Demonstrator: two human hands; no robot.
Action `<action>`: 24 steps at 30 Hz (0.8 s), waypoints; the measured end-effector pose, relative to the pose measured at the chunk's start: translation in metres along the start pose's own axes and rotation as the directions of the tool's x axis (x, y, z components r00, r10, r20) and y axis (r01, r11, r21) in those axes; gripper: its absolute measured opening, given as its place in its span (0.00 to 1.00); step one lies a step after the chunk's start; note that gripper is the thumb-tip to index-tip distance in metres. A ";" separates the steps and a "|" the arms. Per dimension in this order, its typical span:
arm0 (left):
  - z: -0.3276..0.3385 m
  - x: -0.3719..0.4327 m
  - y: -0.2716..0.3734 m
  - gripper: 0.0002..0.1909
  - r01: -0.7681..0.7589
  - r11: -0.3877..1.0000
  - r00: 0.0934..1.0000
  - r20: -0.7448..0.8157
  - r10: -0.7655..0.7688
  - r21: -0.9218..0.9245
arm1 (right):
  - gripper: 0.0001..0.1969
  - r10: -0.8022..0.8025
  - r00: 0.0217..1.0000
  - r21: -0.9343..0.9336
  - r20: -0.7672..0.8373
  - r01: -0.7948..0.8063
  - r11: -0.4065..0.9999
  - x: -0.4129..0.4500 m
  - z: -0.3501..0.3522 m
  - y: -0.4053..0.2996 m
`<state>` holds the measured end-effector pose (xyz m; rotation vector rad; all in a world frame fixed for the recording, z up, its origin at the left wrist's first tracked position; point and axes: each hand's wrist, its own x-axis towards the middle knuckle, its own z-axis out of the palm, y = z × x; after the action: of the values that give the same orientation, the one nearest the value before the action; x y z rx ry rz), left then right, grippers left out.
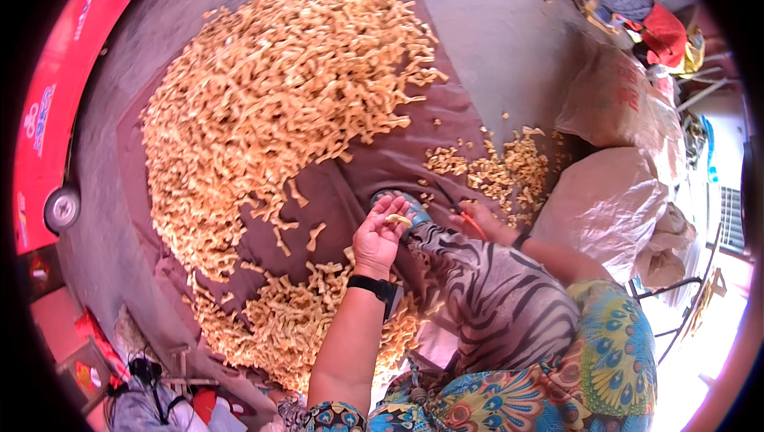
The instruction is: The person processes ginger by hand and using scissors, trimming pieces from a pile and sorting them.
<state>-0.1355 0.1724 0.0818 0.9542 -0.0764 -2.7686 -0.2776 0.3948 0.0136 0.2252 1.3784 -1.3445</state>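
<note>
My left hand (pixel 378 239) is palm up, with a small curved tan piece (pixel 397 219) lying at its fingers. To the right of my knee, my right hand (pixel 484 221) grips a cutting tool with orange handles (pixel 473 224). Its dark, narrow blades point up and left; whether they are parted I cannot tell. Beyond my hands spreads a large heap of tan, bone-shaped knotted pieces (pixel 286 79), like rawhide chews. A second heap of them (pixel 292 306) lies beside my left forearm. Small cut-off bits (pixel 513 166) are scattered beyond my right hand.
A brown sheet (pixel 418 115) lies under the heaps on the concrete floor (pixel 471 32). Large pale woven sacks (pixel 603 205) stand at the right. A red wheeled vehicle (pixel 65 73) borders the left. At the lower left, another person's pale clothing (pixel 149 405) shows partly.
</note>
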 end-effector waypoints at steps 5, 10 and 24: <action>-0.026 -0.041 0.032 0.22 -0.104 0.993 0.993 0.066 0.101 0.051 | 0.14 0.079 0.991 -0.116 0.111 -0.066 0.991 -0.005 0.005 -0.018; -0.054 -0.090 0.058 0.23 -0.111 0.956 0.993 -0.020 0.121 0.270 | 0.13 0.028 0.989 -0.218 0.148 0.005 0.976 -0.001 0.000 -0.017; -0.165 -0.068 0.152 0.08 0.205 -0.318 0.699 0.089 0.710 0.926 | 0.05 -0.042 0.994 -0.453 0.100 0.083 0.888 -0.004 0.031 -0.040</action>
<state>0.0459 0.0425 0.0101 1.5772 -2.4061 -1.0081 -0.2897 0.3595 0.0484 -0.1957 1.5936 -1.0287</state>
